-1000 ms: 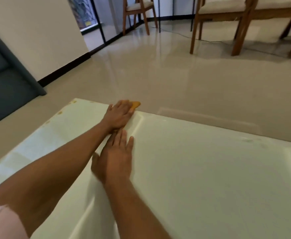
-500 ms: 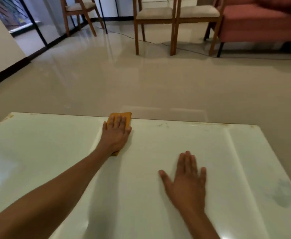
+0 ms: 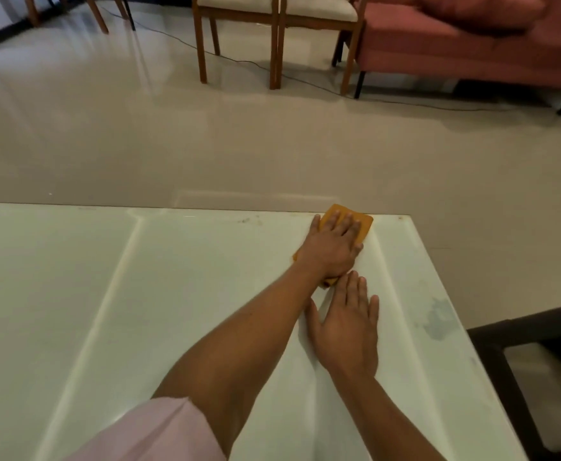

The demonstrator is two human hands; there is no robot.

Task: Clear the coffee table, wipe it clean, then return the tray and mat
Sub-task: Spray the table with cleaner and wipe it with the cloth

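Note:
The white glass coffee table [image 3: 179,311] fills the lower part of the view. My left hand [image 3: 334,247] presses flat, fingers straight, on an orange cloth [image 3: 364,222] near the table's far right corner. My right hand [image 3: 347,322] lies flat on the tabletop just behind the left hand, fingers straight, holding nothing. My left forearm crosses in front of the right hand's thumb side. A grey smudge [image 3: 437,319] marks the glass near the right edge. No tray or mat is in view.
Beige tiled floor lies beyond the table. Two wooden chairs [image 3: 274,15] and a red sofa [image 3: 472,38] stand at the back, with a cable [image 3: 305,79] running across the floor. A dark frame [image 3: 518,361] stands beside the table's right edge.
My left hand has slid the orange cloth rightward along the far edge toward the right corner. My right hand stays flat on the glass, now close behind the left hand. The view has turned right.

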